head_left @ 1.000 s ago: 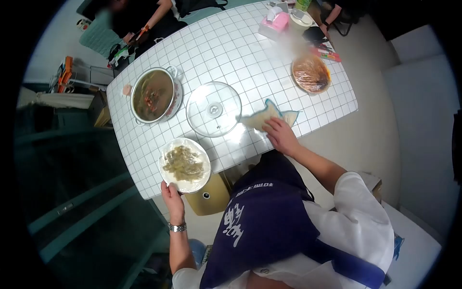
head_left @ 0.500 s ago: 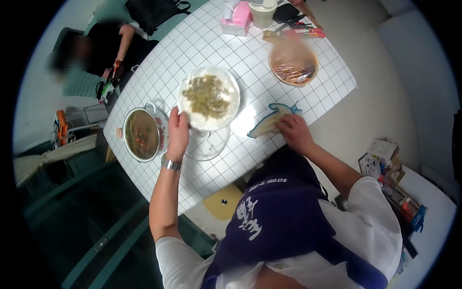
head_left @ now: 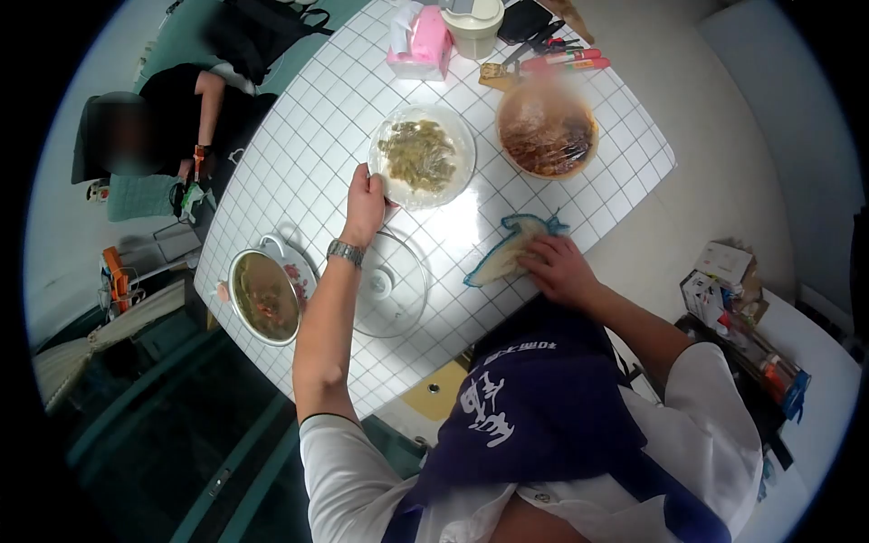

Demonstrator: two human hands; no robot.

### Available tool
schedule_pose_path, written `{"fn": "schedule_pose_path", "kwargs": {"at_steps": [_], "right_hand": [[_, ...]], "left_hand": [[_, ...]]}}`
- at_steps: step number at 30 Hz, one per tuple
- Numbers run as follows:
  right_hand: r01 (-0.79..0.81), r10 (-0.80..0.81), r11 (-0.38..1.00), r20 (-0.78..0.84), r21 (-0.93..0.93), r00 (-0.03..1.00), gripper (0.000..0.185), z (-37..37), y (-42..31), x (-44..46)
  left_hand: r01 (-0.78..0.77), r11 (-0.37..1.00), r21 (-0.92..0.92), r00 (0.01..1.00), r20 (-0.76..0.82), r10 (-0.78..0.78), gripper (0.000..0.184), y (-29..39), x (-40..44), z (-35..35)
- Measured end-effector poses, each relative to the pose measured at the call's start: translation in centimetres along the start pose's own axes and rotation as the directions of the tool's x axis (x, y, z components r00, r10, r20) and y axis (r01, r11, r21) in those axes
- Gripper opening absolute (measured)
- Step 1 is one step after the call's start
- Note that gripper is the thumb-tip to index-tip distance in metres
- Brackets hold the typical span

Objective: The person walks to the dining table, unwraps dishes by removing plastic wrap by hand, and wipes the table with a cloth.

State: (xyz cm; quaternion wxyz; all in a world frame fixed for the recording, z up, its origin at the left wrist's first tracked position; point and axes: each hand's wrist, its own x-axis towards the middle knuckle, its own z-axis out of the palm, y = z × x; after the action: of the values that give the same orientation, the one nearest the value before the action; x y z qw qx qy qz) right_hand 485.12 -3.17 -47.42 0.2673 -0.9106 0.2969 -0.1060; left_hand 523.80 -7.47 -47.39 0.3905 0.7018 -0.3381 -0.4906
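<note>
My left hand (head_left: 366, 201) grips the near-left rim of a white plate (head_left: 464, 174) of greenish chopped food, which looks covered with clear film. The thumb lies along the rim and the other fingers are hidden beneath. A round glass lid (head_left: 403, 308) lies on the table just below that hand, partly behind my forearm. With bent fingers, my right hand (head_left: 561, 270) presses on a crumpled pale cloth with a blue edge (head_left: 498, 261) near the table's edge; what the fingertips pinch is partly hidden.
Left of my forearm stands a pot of soup (head_left: 265, 297). A film-covered bowl of reddish-brown food (head_left: 548, 140) sits at the right. Farther back are a pink tissue box (head_left: 421, 45), a lidded tub (head_left: 474, 29) and a brush (head_left: 495, 76). A person (head_left: 172, 118) sits at the left.
My left hand has carried the plate farther back and a little right, away from the pot, showing more of the glass lid. My right hand stays on the cloth. The view has shifted slightly.
</note>
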Motion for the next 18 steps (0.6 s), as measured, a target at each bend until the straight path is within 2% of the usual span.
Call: {"fn": "schedule_pose_path", "kwargs": {"at_steps": [3, 7, 8, 9, 11, 12, 13, 15, 18], "right_hand": [[0.053, -0.050, 0.997, 0.049, -0.054, 0.998, 0.042, -1.1, 0.2, 1.3], [0.070, -0.067, 0.997, 0.101, -0.023, 0.993, 0.049, 0.1, 0.2, 1.8], [0.045, -0.040, 0.998, 0.107, -0.044, 0.993, 0.051, 0.2, -0.3, 2.3], [0.021, -0.014, 0.998, 0.108, -0.066, 0.994, 0.052, 0.4, -0.7, 2.9], [0.032, -0.025, 0.996, 0.091, -0.080, 0.996, 0.052, 1.1, -1.0, 4.4], [0.020, -0.014, 0.996, 0.060, -0.088, 0.998, 0.052, 1.7, -1.0, 5.4], [0.034, -0.028, 0.996, 0.070, -0.081, 0.997, 0.052, 2.2, -1.0, 6.8], [0.008, -0.016, 0.982, -0.044, -0.189, 0.999, 0.051, 3.2, -1.0, 9.8], [0.036, -0.052, 0.975, -0.072, -0.221, 0.996, 0.050, 4.7, -2.0, 11.3]], "left_hand": [[0.007, 1.000, -0.004, 1.000, 0.012, -0.007, 0.026, -0.5, 0.3, 0.2], [0.026, 1.000, 0.006, 1.000, -0.018, -0.026, 0.027, -0.3, -0.1, 0.3], [0.072, 0.996, -0.045, 0.996, 0.049, -0.069, 0.040, -0.5, 0.0, -0.1], [0.079, 0.995, -0.058, 0.997, 0.029, -0.077, 0.040, -1.0, -0.7, -0.5], [0.091, 0.991, 0.096, 0.986, -0.145, -0.077, 0.042, 1.7, -3.2, -0.6], [0.027, 0.985, 0.169, 0.972, -0.236, 0.013, 0.048, 2.5, -4.9, -1.0], [0.039, 0.985, 0.165, 0.968, -0.251, 0.004, 0.048, 2.7, -7.3, -1.4], [-0.101, 0.959, 0.266, 0.899, -0.388, 0.203, 0.042, 2.7, -12.8, -2.3], [-0.015, 0.961, 0.276, 0.757, -0.625, 0.191, 0.038, -1.2, -21.4, -2.4]]}}
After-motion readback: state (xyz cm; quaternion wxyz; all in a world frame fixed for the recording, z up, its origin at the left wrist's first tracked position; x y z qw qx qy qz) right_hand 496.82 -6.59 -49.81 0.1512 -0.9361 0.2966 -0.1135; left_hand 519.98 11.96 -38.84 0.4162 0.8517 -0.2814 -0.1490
